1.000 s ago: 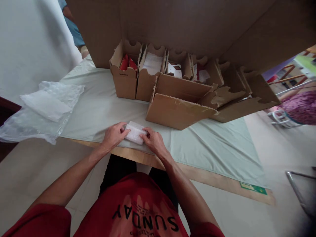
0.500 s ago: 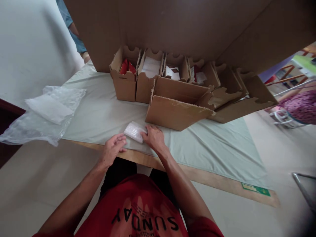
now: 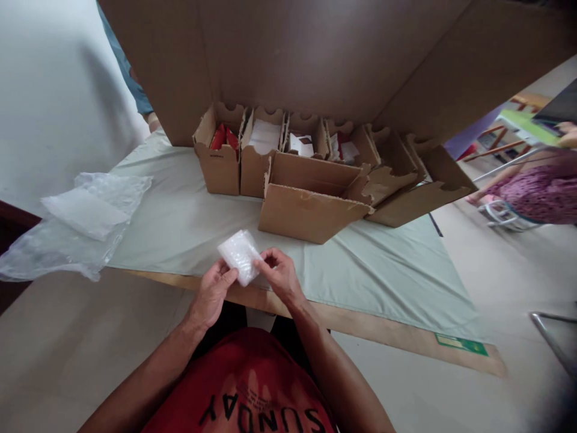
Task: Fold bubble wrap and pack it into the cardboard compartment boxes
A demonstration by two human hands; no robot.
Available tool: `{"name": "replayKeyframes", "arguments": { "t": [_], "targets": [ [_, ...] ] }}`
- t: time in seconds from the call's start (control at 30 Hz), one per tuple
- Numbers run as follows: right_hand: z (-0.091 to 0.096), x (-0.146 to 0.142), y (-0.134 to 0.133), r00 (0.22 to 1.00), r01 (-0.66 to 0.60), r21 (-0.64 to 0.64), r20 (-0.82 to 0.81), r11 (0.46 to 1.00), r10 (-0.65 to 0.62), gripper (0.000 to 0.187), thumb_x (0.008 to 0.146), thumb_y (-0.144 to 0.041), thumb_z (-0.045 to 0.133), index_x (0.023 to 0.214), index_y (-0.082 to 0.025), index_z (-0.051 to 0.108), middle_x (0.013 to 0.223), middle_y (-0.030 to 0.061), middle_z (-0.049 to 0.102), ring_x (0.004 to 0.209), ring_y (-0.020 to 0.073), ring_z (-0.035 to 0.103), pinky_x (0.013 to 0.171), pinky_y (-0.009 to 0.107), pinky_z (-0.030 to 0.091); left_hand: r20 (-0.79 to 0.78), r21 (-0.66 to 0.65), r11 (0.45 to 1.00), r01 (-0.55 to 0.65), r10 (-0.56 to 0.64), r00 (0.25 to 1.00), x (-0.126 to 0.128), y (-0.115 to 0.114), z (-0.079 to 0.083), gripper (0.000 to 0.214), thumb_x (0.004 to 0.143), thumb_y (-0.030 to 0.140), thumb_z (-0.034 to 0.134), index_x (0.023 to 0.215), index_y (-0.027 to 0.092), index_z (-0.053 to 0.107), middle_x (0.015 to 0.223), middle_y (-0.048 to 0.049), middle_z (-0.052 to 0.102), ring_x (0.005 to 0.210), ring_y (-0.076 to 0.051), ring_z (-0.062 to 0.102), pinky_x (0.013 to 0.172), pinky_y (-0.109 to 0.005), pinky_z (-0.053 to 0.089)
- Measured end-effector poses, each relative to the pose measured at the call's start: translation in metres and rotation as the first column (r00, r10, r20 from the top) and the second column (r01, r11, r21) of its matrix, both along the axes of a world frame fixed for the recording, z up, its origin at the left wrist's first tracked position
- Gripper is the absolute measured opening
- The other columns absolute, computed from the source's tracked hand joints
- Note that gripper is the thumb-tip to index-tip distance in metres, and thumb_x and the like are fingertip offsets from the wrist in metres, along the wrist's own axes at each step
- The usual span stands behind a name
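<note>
A small packet of folded bubble wrap (image 3: 240, 255) is held up, tilted, over the front edge of the cloth-covered table. My left hand (image 3: 215, 288) grips its lower left corner, thumb on top. On its right side my right hand (image 3: 280, 273) pinches the edge between thumb and fingers. Whatever the wrap may contain cannot be made out. Just beyond the packet stands a low cardboard box (image 3: 311, 213), its front panel facing me.
Behind it runs a row of cardboard bins (image 3: 223, 171), some with red or white items. A large cardboard panel (image 3: 293, 60) rises at the back. On the left lies a clear plastic bag (image 3: 58, 252) with a white sheet (image 3: 85, 215). Another person (image 3: 536, 186) is at the far right.
The bubble wrap packet has been lifted from the cloth and turned. My left hand, earlier beside it, now grips it; my right hand has shifted its hold on the right edge.
</note>
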State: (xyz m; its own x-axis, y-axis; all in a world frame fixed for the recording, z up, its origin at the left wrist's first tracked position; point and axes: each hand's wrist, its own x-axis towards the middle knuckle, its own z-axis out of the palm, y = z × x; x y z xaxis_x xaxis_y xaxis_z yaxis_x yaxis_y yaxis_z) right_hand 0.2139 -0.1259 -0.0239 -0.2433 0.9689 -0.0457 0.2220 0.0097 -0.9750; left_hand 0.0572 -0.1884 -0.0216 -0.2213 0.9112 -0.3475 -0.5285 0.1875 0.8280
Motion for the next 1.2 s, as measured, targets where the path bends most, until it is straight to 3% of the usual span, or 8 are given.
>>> {"name": "replayKeyframes", "arguments": {
  "t": [0.17, 0.3, 0.43, 0.63, 0.8, 0.9, 1.0, 1.2],
  "targets": [
    [0.028, 0.028, -0.016, 0.999, 0.035, 0.141, 0.035, 0.989, -0.041, 0.04, 0.076, -0.05, 0.075, 0.103, -0.022, 0.067, 0.105, 0.0071, 0.07, 0.092, 0.0207, 0.064, 0.083, 0.035, 0.05, -0.307, 0.082, 0.984, 0.158, -0.126, 0.943, -0.003, 0.006, 0.018, 0.035, 0.075, 0.039, 0.076, 0.1, 0.015, 0.072, 0.09, -0.004, 0.076, 0.084, -0.02, 0.068, 0.081, -0.031, 0.053],
    [0.061, 0.059, -0.01, 0.979, -0.202, 0.072, 0.021, 0.977, 0.201, 0.069, 0.073, -0.053, 0.08, 0.133, -0.024, 0.06, 0.129, 0.0109, 0.068, 0.103, 0.0228, 0.067, 0.086, 0.036, 0.053, -0.682, 0.05, 0.791, 0.61, -0.42, 0.599, -0.004, 0.013, 0.049, 0.02, 0.082, 0.021, 0.063, 0.098, 0.018, 0.073, 0.084, -0.0001, 0.073, 0.077, -0.016, 0.065, 0.071, -0.025, 0.05],
    [0.085, 0.072, -0.012, 0.924, -0.312, 0.043, 0.247, 0.949, 0.293, 0.021, 0.086, -0.034, 0.069, 0.101, -0.02, 0.074, 0.085, 0.0021, 0.075, 0.074, 0.0157, 0.065, 0.067, 0.025, 0.048, -0.847, -0.037, 0.663, 0.748, -0.418, 0.329, 0.009, 0.022, 0.071, 0.017, 0.088, 0.023, 0.061, 0.1, 0.019, 0.072, 0.084, -0.0001, 0.073, 0.074, -0.016, 0.065, 0.07, -0.026, 0.049],
    [0.133, 0.118, 0.004, 0.935, -0.074, 0.317, 0.351, 0.945, -0.044, 0.018, 0.09, -0.039, 0.067, 0.093, -0.024, 0.075, 0.078, 0.0015, 0.074, 0.067, 0.0167, 0.065, 0.062, 0.027, 0.05, -0.894, 0.332, 0.71, 0.621, 0.027, 0.447, 0.017, 0.084, 0.101, 0.05, 0.084, 0.034, 0.074, 0.132, 0.021, 0.064, 0.135, -0.0118, 0.066, 0.094, -0.02, 0.07, 0.089, -0.034, 0.056],
    [0.191, 0.161, 0.037, 0.854, 0.214, 0.601, 0.268, 0.77, -0.446, 0.02, 0.084, -0.047, 0.073, 0.094, -0.03, 0.072, 0.078, 0.0008, 0.07, 0.063, 0.0181, 0.06, 0.059, 0.032, 0.049, -0.939, 0.334, 0.788, 0.517, 0.233, 0.251, 0.031, 0.152, 0.106, 0.034, 0.084, 0.017, 0.064, 0.116, 0.021, 0.073, 0.12, -0.0088, 0.074, 0.079, -0.018, 0.069, 0.083, -0.033, 0.057],
    [0.21, 0.17, 0.057, 0.755, 0.186, 0.7, 0.347, 0.689, -0.556, 0.027, 0.082, -0.054, 0.073, 0.091, -0.029, 0.069, 0.071, 0.0005, 0.065, 0.058, 0.0177, 0.054, 0.055, 0.033, 0.046, -0.942, 0.333, 0.764, 0.553, 0.288, 0.17, 0.033, 0.151, 0.091, 0.023, 0.09, 0.015, 0.055, 0.101, 0.021, 0.075, 0.096, -0.0066, 0.076, 0.086, -0.021, 0.071, 0.08, -0.031, 0.056],
    [0.213, 0.167, 0.078, 0.698, 0.051, 0.742, 0.452, 0.668, -0.555, 0.03, 0.084, -0.058, 0.069, 0.088, -0.028, 0.067, 0.07, 0.0012, 0.064, 0.06, 0.0188, 0.056, 0.056, 0.033, 0.045, -0.919, 0.39, 0.704, 0.593, 0.338, 0.204, 0.028, 0.13, 0.072, 0.025, 0.095, 0.016, 0.051, 0.104, 0.022, 0.074, 0.102, -0.006, 0.076, 0.089, -0.019, 0.073, 0.079, -0.027, 0.057],
    [0.206, 0.144, 0.119, 0.627, -0.135, 0.622, 0.656, 0.772, -0.419, 0.018, 0.091, -0.042, 0.059, 0.093, -0.027, 0.068, 0.073, 0.0006, 0.067, 0.067, 0.0189, 0.061, 0.06, 0.029, 0.043, -0.898, 0.414, 0.665, 0.622, 0.411, 0.159, 0.022, 0.115, 0.059, 0.028, 0.094, 0.011, 0.052, 0.111, 0.023, 0.072, 0.11, -0.0059, 0.076, 0.094, -0.017, 0.074, 0.083, -0.026, 0.059]
  ]
}}
